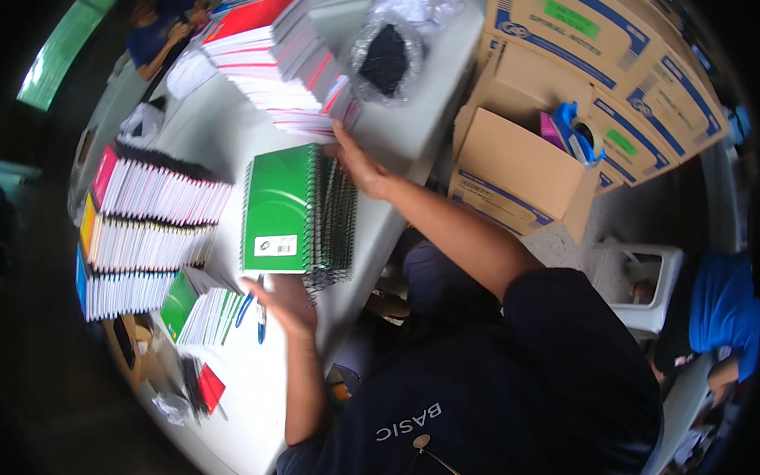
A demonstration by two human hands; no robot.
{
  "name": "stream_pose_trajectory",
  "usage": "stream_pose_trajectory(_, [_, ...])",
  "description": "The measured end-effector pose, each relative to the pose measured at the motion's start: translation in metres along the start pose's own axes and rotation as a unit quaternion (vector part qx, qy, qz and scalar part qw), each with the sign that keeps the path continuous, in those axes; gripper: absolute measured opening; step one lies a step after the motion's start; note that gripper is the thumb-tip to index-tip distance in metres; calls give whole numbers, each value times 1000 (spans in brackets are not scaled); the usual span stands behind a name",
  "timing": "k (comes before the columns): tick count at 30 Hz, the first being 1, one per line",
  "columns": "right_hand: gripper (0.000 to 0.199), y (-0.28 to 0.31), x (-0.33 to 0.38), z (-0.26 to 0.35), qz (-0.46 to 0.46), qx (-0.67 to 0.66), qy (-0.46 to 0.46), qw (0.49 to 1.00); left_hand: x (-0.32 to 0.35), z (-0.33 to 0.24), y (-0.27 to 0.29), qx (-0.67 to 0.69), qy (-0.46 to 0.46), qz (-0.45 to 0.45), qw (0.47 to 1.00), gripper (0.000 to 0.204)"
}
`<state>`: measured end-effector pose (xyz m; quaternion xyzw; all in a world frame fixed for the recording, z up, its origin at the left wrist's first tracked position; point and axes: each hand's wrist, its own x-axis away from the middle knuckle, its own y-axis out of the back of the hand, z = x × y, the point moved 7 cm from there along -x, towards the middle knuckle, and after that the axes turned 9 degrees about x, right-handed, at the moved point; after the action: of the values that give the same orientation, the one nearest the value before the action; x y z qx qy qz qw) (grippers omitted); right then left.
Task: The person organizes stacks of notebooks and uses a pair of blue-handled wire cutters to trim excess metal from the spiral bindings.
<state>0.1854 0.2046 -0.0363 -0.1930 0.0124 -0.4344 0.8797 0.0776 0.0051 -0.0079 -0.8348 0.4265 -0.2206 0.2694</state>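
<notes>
A stack of green spiral notebooks (276,209) stands on the table in front of me, black wire coils along its right side. My left hand (289,306) cups the near end of the stack, thumb stretched out and the other fingers partly hidden. At the far right corner my right hand (362,166) holds the stack by the coil side, with its thumb or a finger pointing up and the other fingers hidden behind the coils. Two pens (261,322) lie beside my left hand. More green notebooks (208,314) lean in a row to the left.
Rows of pink, yellow and blue notebooks (150,233) line the table's left. Red notebooks (265,53) are piled at the far side, near a plastic bag of black things (385,60). Right: an open carton (511,162), a blue tape dispenser (576,134), a white stool (641,285). Other people sit nearby.
</notes>
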Motion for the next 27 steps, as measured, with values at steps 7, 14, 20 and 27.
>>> stream_pose_trajectory(7, [73,-18,67,1,-38,39,3,999,-32,33,39,45,89,-9,995,66])
stream_pose_trajectory(14, [86,-20,104,-4,-186,66,230,953,-82,-5,51,-20,78,-41,996,59])
stream_pose_trajectory(20, [102,-68,129,80,-115,242,486,832,-8,-86,-36,-191,-408,-52,891,75])
stream_pose_trajectory(27, [61,-74,129,80,-255,284,498,779,-12,-96,-55,-187,-424,-111,879,45])
